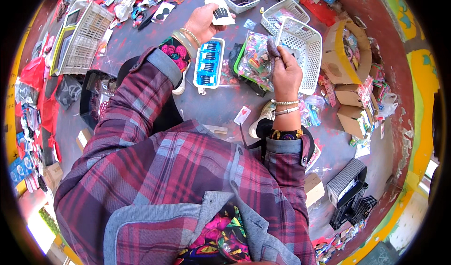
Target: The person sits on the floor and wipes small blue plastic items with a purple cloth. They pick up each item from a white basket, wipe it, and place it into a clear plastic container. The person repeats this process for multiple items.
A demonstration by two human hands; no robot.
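My left hand (202, 24) is closed on a white card (224, 20) that bears several slim black pieces like hair clips. Below it lies a white tray (196, 77) with a blue inside, where several similar black pieces sit in a column. My right hand (287, 74) pinches a dark purplish, fabric-like strip (272, 49), whose kind I cannot make out. That strip hangs between a green-rimmed container (238, 60) heaped with colourful plastic packets (255, 58) and a white perforated basket (311, 44).
More white baskets stand at the far side, one (256, 1) holding dark items. A cardboard box (336, 60) full of packets is on the right. At left a large white crate (91, 35) leans near a black bin (87, 98). A checkered basket (343, 183) sits at lower right.
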